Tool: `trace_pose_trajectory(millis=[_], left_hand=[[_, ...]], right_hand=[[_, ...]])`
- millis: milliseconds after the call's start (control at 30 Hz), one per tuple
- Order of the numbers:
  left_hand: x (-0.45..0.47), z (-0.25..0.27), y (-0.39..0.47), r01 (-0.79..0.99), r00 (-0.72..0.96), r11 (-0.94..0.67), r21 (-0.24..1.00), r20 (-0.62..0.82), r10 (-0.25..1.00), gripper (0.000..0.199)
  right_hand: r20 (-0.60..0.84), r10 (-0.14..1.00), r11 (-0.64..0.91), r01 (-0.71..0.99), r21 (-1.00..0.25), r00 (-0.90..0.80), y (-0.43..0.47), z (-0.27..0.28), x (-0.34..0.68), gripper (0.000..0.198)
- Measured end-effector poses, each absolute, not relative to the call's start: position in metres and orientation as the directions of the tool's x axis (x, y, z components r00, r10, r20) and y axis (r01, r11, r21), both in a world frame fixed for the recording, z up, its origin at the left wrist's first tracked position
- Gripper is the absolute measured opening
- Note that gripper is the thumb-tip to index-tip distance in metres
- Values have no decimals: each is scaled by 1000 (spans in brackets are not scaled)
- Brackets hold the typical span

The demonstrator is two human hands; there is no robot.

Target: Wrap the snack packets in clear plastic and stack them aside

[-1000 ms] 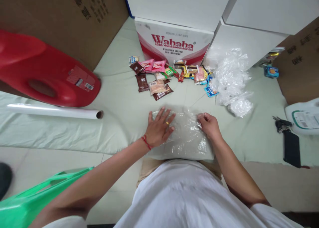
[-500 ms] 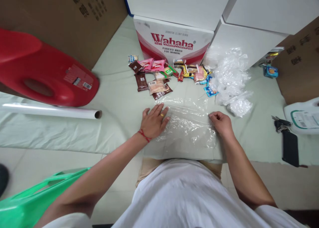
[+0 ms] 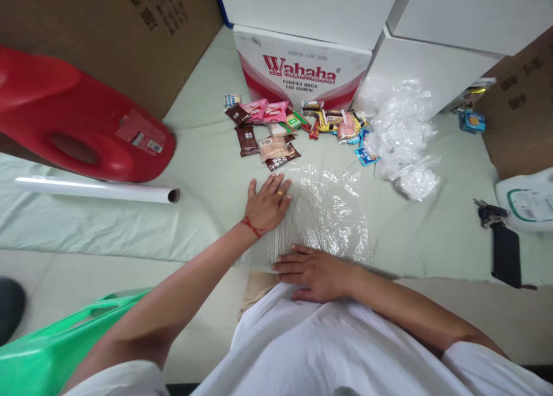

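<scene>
A clear plastic sheet or bag (image 3: 324,217), creased and shiny, lies spread on the pale green tablecloth (image 3: 207,154) at the table's front edge. My left hand (image 3: 268,203) rests flat with fingers spread on its left side. Across the sheet's near edge lies my right hand (image 3: 313,272), fingers stretched out to the left and apart. Neither hand holds anything. Just beyond the sheet is a loose group of small wrapped snacks, among them a brown packet (image 3: 247,140), a pink packet (image 3: 275,112) and a blue packet (image 3: 367,155).
Crumpled clear plastic bags (image 3: 400,134) are heaped at the back right. A Wahaba-style printed carton (image 3: 302,73) stands behind the snacks. To the left are a red jug (image 3: 86,119) and a white roll (image 3: 99,189). A black phone (image 3: 506,255) and white bottle (image 3: 527,200) sit right.
My right hand has left the sheet's right edge, opened, and moved left and toward me onto its near edge. The sheet looks flatter. My left hand stays in nearly the same place.
</scene>
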State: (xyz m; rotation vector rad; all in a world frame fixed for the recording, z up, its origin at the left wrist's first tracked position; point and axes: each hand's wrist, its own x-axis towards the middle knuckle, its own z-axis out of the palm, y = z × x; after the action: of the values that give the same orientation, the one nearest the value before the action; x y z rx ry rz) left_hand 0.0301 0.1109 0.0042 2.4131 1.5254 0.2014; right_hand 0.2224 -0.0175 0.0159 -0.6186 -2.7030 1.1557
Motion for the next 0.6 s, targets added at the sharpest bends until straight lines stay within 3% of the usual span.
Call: trace_pose_trajectory(millis=[233,300,367,433,500,600], left_hand=[[29,4,109,871,458,-436,225,-58,887,69],[28,4,108,870,473,-451,198,-79,877,74],[26,5,109,866,491,-468,177,-118,863,79],[24,6,111,859,509,-484,167,-176,843,88],[21,9,115,854,521,-493,168,-248,817,98],[18,14,120,850,526,-495,179,-345,778,114]], right_hand=[[-65,298,285,154,-946,-952,0,37,264,34],[-86,339,176,153,-972,-937,4,51,277,37],[-124,472,92,188,-978,-873,9,64,292,38],[-165,712,9,244,-970,-683,20,70,308,36],[-182,922,-62,333,-941,-341,39,67,326,35],[-109,986,-164,606,-779,126,81,52,350,32]])
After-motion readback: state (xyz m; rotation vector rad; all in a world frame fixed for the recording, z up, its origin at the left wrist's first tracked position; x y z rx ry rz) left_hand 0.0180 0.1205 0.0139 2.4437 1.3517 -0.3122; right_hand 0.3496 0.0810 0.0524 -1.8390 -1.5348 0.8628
